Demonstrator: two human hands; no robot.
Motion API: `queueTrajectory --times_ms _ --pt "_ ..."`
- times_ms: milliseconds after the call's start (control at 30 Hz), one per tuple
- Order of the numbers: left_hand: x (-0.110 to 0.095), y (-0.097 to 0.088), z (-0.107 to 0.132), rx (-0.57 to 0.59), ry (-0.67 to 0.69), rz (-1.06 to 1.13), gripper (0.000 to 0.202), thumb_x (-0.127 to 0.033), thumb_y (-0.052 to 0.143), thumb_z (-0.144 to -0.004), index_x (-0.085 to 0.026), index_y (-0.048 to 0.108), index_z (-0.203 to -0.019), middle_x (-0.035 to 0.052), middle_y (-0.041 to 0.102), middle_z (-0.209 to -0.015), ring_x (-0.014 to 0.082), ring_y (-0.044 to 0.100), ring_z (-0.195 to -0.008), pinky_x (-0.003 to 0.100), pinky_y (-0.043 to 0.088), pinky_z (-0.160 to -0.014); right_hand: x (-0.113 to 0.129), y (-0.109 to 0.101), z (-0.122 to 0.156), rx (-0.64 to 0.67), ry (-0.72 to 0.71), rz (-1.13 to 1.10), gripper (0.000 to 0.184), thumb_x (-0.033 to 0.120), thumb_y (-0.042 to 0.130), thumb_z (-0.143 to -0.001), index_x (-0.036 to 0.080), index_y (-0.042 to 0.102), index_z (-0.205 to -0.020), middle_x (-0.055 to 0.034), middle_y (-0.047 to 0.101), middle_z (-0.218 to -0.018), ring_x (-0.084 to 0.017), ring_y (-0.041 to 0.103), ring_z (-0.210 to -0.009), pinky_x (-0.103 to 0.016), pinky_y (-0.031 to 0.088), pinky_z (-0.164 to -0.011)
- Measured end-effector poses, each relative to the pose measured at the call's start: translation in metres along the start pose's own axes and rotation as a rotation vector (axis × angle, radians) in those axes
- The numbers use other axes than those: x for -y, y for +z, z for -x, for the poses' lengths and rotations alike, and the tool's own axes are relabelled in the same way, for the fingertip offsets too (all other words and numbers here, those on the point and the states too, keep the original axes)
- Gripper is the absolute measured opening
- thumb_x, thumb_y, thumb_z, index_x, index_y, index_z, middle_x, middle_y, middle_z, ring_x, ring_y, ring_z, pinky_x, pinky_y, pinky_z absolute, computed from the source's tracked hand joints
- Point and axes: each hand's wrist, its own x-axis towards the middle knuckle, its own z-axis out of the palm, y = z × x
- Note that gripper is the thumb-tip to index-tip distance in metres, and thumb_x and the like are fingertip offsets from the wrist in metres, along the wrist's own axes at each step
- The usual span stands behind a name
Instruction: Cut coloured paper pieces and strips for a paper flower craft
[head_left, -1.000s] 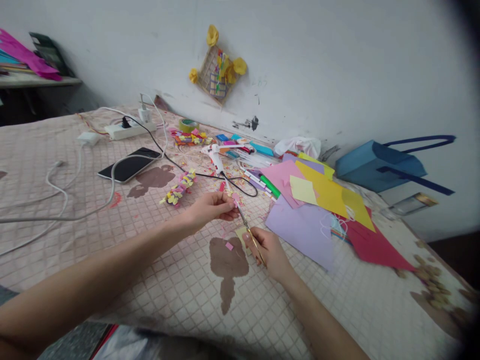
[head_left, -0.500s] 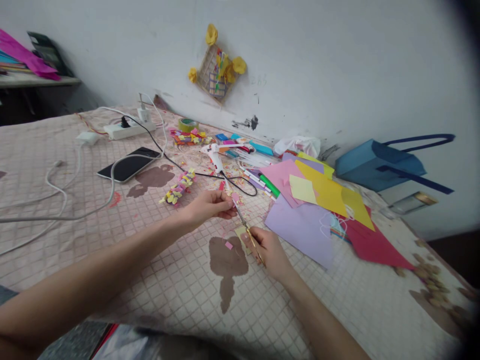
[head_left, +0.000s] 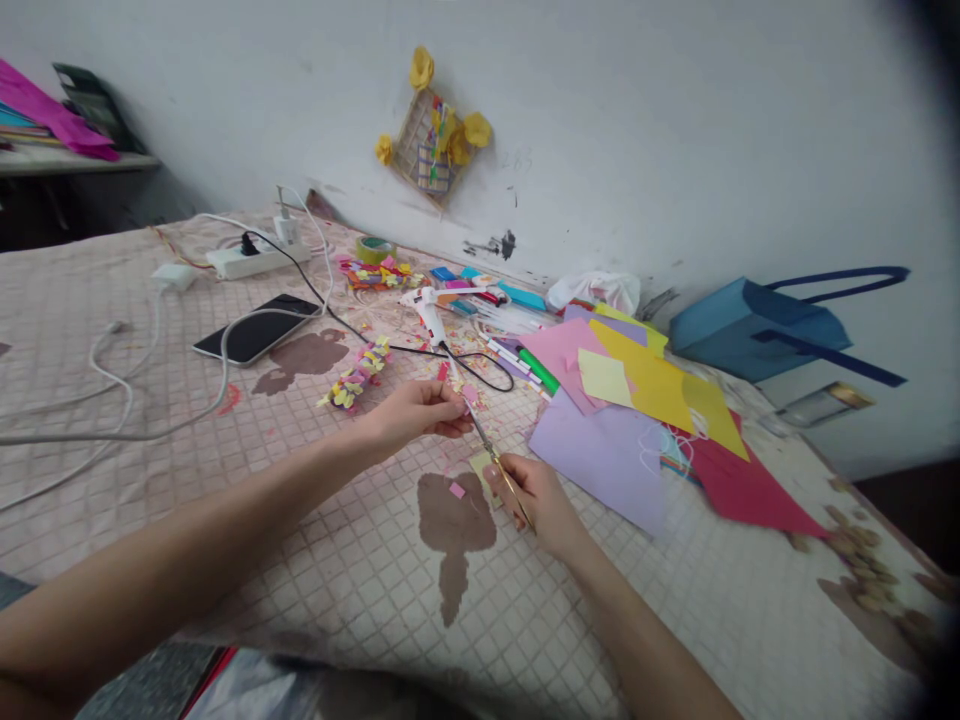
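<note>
My right hand point(head_left: 534, 495) is closed around the gold handles of a pair of scissors point(head_left: 480, 432), their blades angled away toward my left hand. My left hand point(head_left: 431, 408) pinches a small piece of pink paper point(head_left: 469, 394) right by the blade tips; the fingers partly hide it. Beneath the right hand's fingers lies a pale yellow paper piece point(head_left: 482, 468). A loose pink paper square point(head_left: 457, 490) rests on the brown patch of the tablecloth. Left of my left hand sits a strip covered in yellow and lilac paper bits point(head_left: 358, 376).
A white glue gun point(head_left: 430, 318) with a black cord stands beyond the hands. Coloured paper sheets point(head_left: 600, 450) and markers point(head_left: 538, 368) spread to the right, near a blue bag point(head_left: 757, 325). Leftward are a tablet point(head_left: 259, 328), white cables and a power strip point(head_left: 255, 260).
</note>
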Motion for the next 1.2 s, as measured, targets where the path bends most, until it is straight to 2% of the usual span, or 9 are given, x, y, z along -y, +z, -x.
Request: queueTrajectory --times_ms 467,900,1200 --pt "0.002 0.006 0.002 -0.009 -0.053 0.126 0.017 -0.022 0.067 -0.073 -0.011 0.054 -0.074 0.0053 0.067 -0.073 0.0102 0.063 -0.067 0.024 0.047 -0.069 0.003 0.002 -0.001 0.057 0.106 -0.181 0.042 0.055 0.043 -0.080 0.017 0.045 -0.062 0.0063 0.038 -0.047 -0.006 0.035 -0.038 -0.019 0.025 -0.038" --pt "0.010 0.014 0.007 -0.041 0.028 0.187 0.017 -0.022 0.067 -0.072 -0.014 0.052 -0.074 0.0006 0.062 -0.072 0.0091 0.059 -0.066 0.024 0.045 -0.069 0.001 0.013 0.000 -0.045 0.002 -0.056 0.041 0.053 0.042 -0.083 0.018 0.044 -0.062 0.0048 0.039 -0.049 -0.008 0.036 -0.045 -0.020 0.026 -0.043" --pt "0.007 0.019 0.010 -0.076 0.030 0.193 0.017 -0.021 0.067 -0.070 -0.013 0.053 -0.073 0.0008 0.061 -0.071 0.0092 0.058 -0.066 0.025 0.045 -0.069 0.006 0.012 0.002 -0.045 0.010 -0.026 0.043 0.054 0.040 -0.083 0.018 0.045 -0.062 0.0041 0.040 -0.049 -0.008 0.036 -0.044 -0.021 0.025 -0.043"
